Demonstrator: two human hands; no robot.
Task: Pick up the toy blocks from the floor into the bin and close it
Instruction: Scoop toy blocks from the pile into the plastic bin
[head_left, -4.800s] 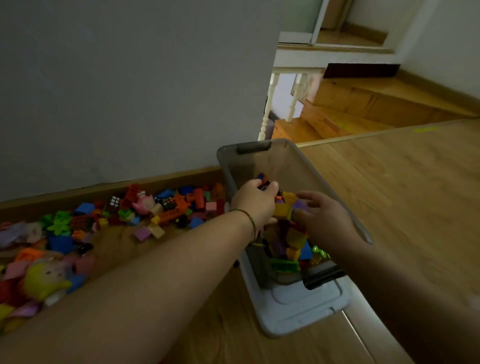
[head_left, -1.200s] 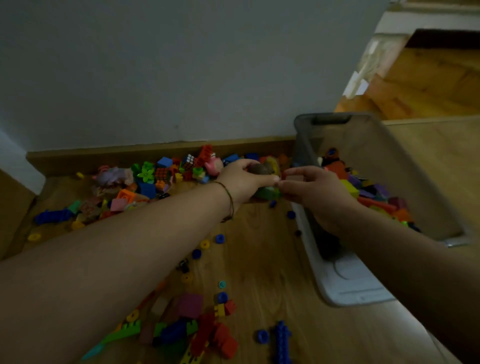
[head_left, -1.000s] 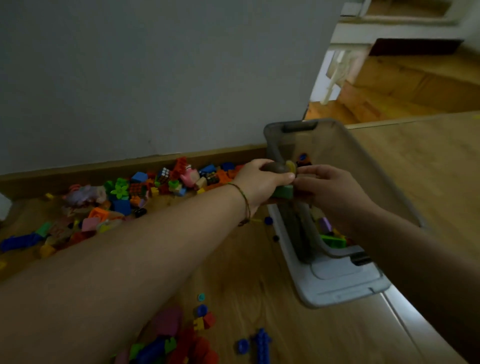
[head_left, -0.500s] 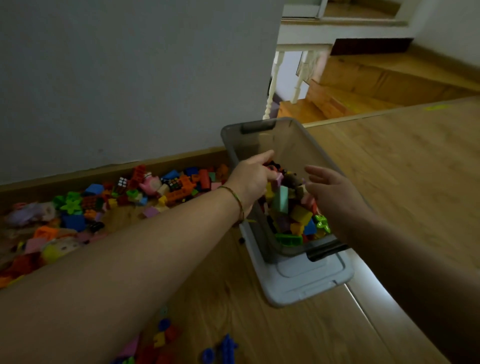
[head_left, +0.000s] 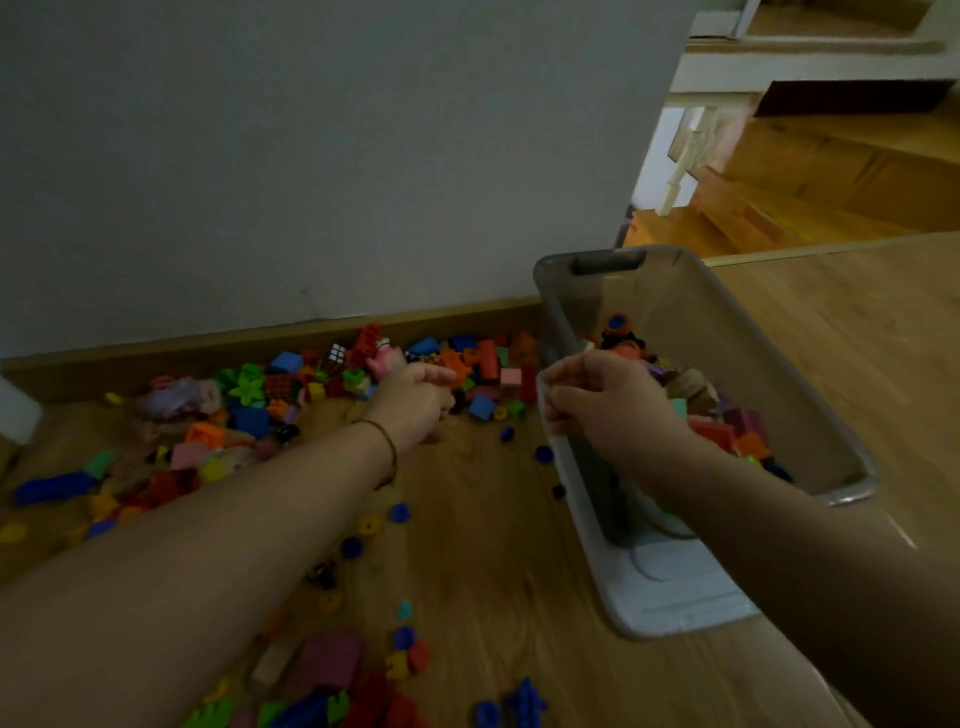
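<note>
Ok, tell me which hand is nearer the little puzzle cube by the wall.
Left. The left hand is a short way from the puzzle cube, over the blocks on the floor; the right hand is farther off, at the rim of the bin.

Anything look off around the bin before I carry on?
Yes. The translucent grey plastic bin stands on its pale grey lid, which sticks out under its near end, so it must be freed before closing. Coloured toy blocks lie scattered across the wooden floor.
</note>
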